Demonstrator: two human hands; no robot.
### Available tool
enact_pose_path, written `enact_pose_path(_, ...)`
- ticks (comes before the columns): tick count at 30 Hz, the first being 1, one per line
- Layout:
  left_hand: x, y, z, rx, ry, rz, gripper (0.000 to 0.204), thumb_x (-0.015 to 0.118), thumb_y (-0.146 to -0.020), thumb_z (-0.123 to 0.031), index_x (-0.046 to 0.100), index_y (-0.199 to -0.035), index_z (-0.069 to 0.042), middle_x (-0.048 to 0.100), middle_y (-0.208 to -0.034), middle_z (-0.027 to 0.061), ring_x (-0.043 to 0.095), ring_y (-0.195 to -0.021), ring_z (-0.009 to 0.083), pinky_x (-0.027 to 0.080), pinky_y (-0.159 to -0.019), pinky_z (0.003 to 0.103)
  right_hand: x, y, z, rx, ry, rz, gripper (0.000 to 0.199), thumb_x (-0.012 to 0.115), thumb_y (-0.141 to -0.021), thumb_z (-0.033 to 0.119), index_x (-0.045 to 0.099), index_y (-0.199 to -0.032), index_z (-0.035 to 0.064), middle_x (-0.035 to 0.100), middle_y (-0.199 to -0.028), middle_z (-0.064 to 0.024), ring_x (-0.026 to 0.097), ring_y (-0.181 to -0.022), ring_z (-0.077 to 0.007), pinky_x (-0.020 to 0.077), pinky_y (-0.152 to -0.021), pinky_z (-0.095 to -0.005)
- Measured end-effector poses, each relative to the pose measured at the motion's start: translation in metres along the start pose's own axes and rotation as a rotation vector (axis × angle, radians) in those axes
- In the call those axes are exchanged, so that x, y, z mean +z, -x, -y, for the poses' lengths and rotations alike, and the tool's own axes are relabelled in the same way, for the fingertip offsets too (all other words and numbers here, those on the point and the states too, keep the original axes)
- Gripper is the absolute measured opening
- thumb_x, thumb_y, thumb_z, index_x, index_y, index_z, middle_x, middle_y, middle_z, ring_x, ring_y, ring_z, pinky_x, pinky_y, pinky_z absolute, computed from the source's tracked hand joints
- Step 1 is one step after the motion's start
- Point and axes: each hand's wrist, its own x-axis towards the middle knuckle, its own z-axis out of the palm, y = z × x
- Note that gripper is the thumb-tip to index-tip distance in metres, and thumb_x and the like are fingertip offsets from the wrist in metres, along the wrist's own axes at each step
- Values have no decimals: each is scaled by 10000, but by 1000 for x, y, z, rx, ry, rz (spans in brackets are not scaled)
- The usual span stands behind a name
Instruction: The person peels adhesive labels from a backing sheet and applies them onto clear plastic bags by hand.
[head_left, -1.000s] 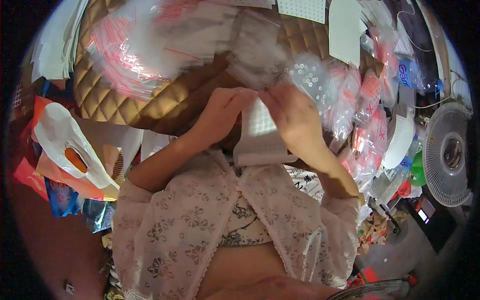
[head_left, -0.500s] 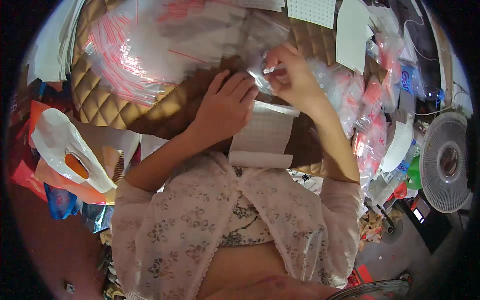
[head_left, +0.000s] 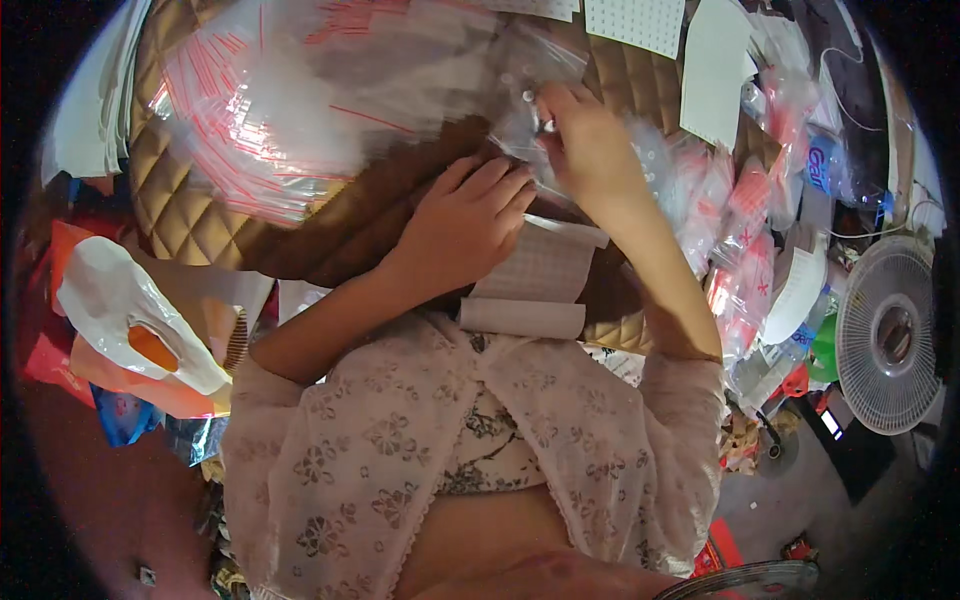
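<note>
over quilted cushion, left hand flat, right hand pinching clear bag.

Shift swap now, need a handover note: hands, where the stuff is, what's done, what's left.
Right hand: fingers pinch a small clear bag with pale beads inside.
Left hand: flat, palm down on the quilted cushion, its fingers at the bag's lower edge and beside the curled paper strip.
Pile of empty red-striped bags lies on the cushion's far left; filled bags are heaped on the right.
Done: many bags filled.
Left: this bag, and the empties.
</note>
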Motion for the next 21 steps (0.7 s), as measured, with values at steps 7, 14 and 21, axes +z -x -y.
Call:
enact_pose_path(7, 2, -3, 2, -45, -19, -16, 343, 593, -772, -181, 592, -1088, -48, 518, -1229, 97, 431, -1194, 251, 337, -998, 425, -23, -11, 2, 46, 300, 30, 307, 734, -676, 159, 520, -888, 101, 611, -873, -92, 596, -700, -317, 445, -644, -403)
enact_pose_path(14, 0, -4, 3, -33, 37, 20, 316, 600, -782, -183, 600, -1075, -65, 521, -1225, 90, 423, -1210, 238, 308, -1028, 440, -16, -10, 6, 39, 601, -78, 263, 752, -656, 182, 574, -834, 107, 626, -799, -35, 581, -883, -251, 410, -720, -401)
enact_pose_path(21, 2, -2, 2, -66, -45, -35, 283, 599, -783, -174, 605, -1049, -78, 523, -1211, 90, 418, -1226, 239, 302, -1033, 459, -18, -16, -17, -28, 151, 42, 153, 730, -649, 165, 626, -755, 128, 617, -790, -18, 564, -916, -224, 365, -779, -412)
